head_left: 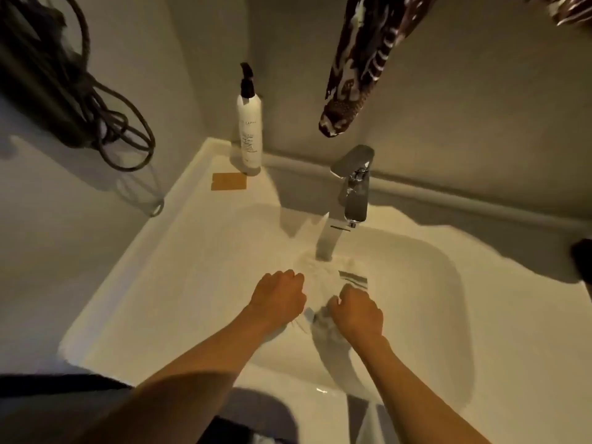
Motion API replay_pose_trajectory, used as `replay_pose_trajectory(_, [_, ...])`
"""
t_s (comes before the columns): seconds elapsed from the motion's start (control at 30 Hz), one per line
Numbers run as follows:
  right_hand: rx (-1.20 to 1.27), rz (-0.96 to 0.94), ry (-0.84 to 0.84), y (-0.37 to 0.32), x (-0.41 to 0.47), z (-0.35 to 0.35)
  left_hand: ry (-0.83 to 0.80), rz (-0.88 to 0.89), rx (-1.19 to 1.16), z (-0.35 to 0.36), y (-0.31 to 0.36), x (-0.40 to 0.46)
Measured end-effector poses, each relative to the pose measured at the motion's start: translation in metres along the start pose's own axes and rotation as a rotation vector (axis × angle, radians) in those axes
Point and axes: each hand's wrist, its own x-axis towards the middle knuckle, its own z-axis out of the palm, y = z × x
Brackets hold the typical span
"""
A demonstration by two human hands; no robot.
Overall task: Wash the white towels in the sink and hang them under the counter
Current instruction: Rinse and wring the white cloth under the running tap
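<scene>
A white towel (pixel 323 283) with grey stripes lies bunched in the white sink (pixel 416 315), right under the spout of the chrome tap (pixel 350 193). Water looks to be running onto it. My left hand (pixel 278 296) is closed on the towel's left side. My right hand (pixel 357 314) is closed on its right side, a little nearer to me. Part of the towel hangs below my right hand and is hidden by it.
A white pump bottle (pixel 249 123) with a black top stands at the back left of the sink surround, beside a tan card (pixel 229 181). A dark patterned cloth (pixel 355 68) hangs above the tap. A black appliance with a coiled cord (pixel 105 123) hangs on the left wall.
</scene>
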Motion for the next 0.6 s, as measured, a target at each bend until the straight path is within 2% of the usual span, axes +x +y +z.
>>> replay_pose_trajectory(0.1, [0.057,0.087,0.028,-0.005,0.023,0.036,-0.045,-0.007,-0.081,0.039,-0.009,0.012])
replay_pose_trajectory(0.2, [0.028,0.179,0.032,-0.008,0.034,0.06,-0.112,-0.104,-0.219,0.074,-0.015,0.015])
replay_pose_trajectory(0.3, [-0.044,0.125,0.14,-0.006,0.034,0.063,-0.178,-0.17,-0.315,0.096,-0.021,0.019])
replay_pose_trajectory(0.4, [-0.049,-0.033,0.242,-0.009,0.02,0.043,-0.173,-0.201,-0.336,0.09,-0.021,0.015])
replay_pose_trajectory(0.5, [0.264,-0.134,0.287,-0.017,-0.002,0.017,-0.166,-0.272,-0.482,0.069,-0.019,0.006])
replay_pose_trajectory(0.6, [0.649,-0.128,0.207,-0.029,-0.023,-0.024,-0.147,-0.41,-0.747,0.047,-0.015,0.006])
